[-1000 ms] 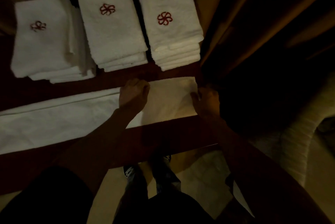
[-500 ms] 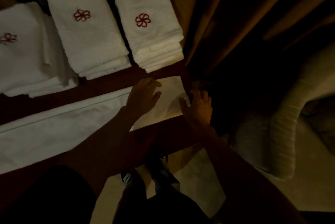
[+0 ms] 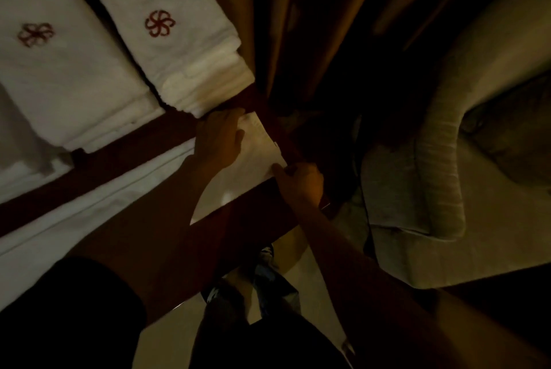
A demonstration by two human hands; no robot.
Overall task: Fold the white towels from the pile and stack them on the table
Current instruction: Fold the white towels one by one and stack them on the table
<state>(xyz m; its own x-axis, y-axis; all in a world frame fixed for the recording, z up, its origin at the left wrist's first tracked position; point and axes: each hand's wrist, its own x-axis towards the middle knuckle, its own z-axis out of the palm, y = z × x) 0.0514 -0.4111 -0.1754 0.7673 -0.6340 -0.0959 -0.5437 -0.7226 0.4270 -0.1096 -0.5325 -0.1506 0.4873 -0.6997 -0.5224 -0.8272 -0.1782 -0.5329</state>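
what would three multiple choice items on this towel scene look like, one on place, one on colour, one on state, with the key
1. Where does the right hand rest?
A. at the right end of the long towel, near the table corner
B. on top of a folded stack
C. on the sofa

2. What colour is the flower emblem on the folded stacks?
A. blue
B. dark red
C. green

3. How does the long towel lie?
A. rolled into a tube
B. hanging off a rail
C. stretched flat along the table as a long strip

Key: 1 A, its fingers sit at the towel's end corner beside the table edge. 2 B, the emblem on the right stack reads dark red on white. 3 C, it lies flat from the left edge of the view to the left hand, which presses down on it.
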